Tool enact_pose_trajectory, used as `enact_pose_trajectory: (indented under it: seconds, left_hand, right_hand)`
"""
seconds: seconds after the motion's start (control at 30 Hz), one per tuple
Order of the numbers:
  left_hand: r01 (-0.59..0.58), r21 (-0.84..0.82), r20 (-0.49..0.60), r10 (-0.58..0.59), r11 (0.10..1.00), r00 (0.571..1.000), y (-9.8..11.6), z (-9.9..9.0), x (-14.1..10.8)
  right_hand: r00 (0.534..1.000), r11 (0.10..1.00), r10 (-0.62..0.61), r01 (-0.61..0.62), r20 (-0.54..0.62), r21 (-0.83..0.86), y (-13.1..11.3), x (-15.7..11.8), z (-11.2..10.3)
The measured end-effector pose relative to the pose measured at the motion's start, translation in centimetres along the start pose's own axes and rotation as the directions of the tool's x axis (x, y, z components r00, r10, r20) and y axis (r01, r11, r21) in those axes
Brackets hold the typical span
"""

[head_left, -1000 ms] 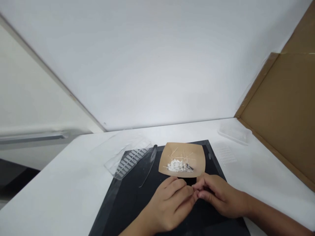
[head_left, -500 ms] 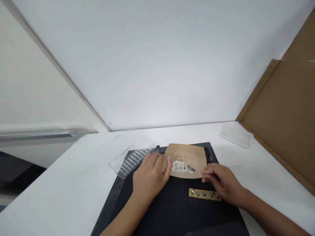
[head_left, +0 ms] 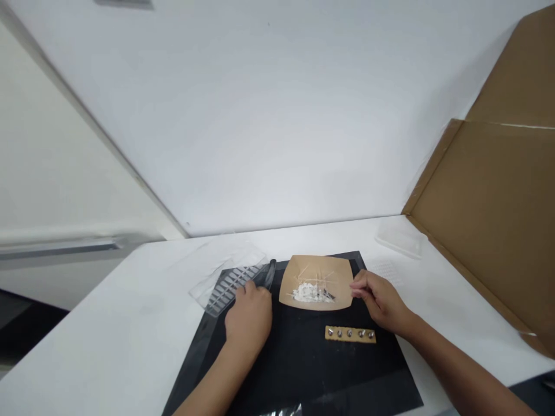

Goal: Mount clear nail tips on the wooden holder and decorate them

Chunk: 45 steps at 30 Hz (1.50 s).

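Hovering or resting by the near right edge of the clear ribbed tray (head_left: 225, 292), the left hand (head_left: 249, 315) is being held with fingers curled, close to the black-handled tool (head_left: 272, 271) – whether anything is being gripped cannot be told, the fingertips being hidden. At the right rim of the brown dish (head_left: 344, 289), the fingers of the right hand (head_left: 378, 297) are being drawn narrow; whether the rim is being pinched cannot be told. The studded strip (head_left: 350, 334) is lying untouched on the black mat (head_left: 303, 358), on the dish's near side. White pieces (head_left: 311, 293) are being contained by low sides only – a spill could be caused by a tug on the rim. The strip could be knocked by a lowered right wrist, or the tray nudged by the left knuckles.
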State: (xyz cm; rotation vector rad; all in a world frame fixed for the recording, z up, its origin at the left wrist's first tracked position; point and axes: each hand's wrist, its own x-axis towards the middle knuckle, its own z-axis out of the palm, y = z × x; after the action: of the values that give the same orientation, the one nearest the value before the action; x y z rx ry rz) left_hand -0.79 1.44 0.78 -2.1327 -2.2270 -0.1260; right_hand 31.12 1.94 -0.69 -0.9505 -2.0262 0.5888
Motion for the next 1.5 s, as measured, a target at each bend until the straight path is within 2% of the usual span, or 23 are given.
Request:
enact_pose_trajectory:
  seconds: [0.13,0.23,0.33,0.43,0.53,0.8,1.0,1.13,1.23,1.33,1.4,1.5]
  left_hand:
    - [0.027,0.091,-0.016,-0.026,0.996,1.000,-0.2,-0.2,0.3]
    - [0.047,0.099,-0.012,-0.046,0.994,0.999,0.0,-0.4,0.4]
    - [0.021,0.151,0.028,-0.025,0.988,0.999,0.2,-0.6,0.3]
    - [-0.010,0.203,0.081,-0.007,0.979,0.997,0.5,-1.2,0.1]
    - [-0.002,0.203,0.100,-0.018,0.979,0.995,0.6,-1.7,0.2]
    - [0.073,0.188,0.115,-0.096,0.979,0.989,1.2,-2.3,0.8]
    - [0.130,0.167,0.130,-0.153,0.977,0.980,0.9,-5.3,1.0]
    - [0.076,0.069,0.062,-0.081,0.995,0.995,2.2,-6.7,0.9]
    - [-0.101,-0.075,0.117,0.109,0.992,0.987,4.0,-5.8,0.5]
    - [-0.130,-0.140,0.113,0.147,0.981,0.983,5.3,-4.2,-0.2]
    - [-0.149,-0.150,0.108,0.166,0.977,0.980,5.8,-3.3,-0.7]
    - [-0.199,-0.159,0.063,0.211,0.967,0.975,6.1,-2.4,-1.3]
  right_hand:
    - [0.999,0.999,-0.002,0.000,-0.053,-0.041,0.6,0.3,-0.1]
    - [0.996,1.000,0.017,-0.016,-0.090,0.020,0.6,0.4,-0.3]
    - [0.995,0.997,-0.027,0.033,-0.096,0.064,0.2,0.4,-0.4]
    - [0.992,0.995,-0.099,0.099,-0.073,0.002,0.1,0.4,-0.4]
    - [0.992,0.993,-0.107,0.104,-0.063,-0.060,0.5,0.4,-0.3]
    - [0.979,0.978,-0.140,0.113,-0.148,-0.177,1.3,0.4,-0.9]
    - [0.975,0.948,-0.147,0.090,-0.169,-0.306,1.6,0.3,-1.5]
    - [0.951,0.912,-0.139,0.013,-0.277,-0.411,0.8,0.6,-0.9]
    - [0.938,0.885,-0.152,-0.011,-0.312,-0.465,-1.1,1.4,-0.3]
    - [0.947,0.847,-0.206,0.047,-0.246,-0.530,-3.5,2.6,0.5]
    - [0.940,0.843,-0.238,0.074,-0.246,-0.533,-4.5,3.5,1.3]
    - [0.926,0.857,-0.246,0.069,-0.287,-0.511,-4.9,4.5,2.7]
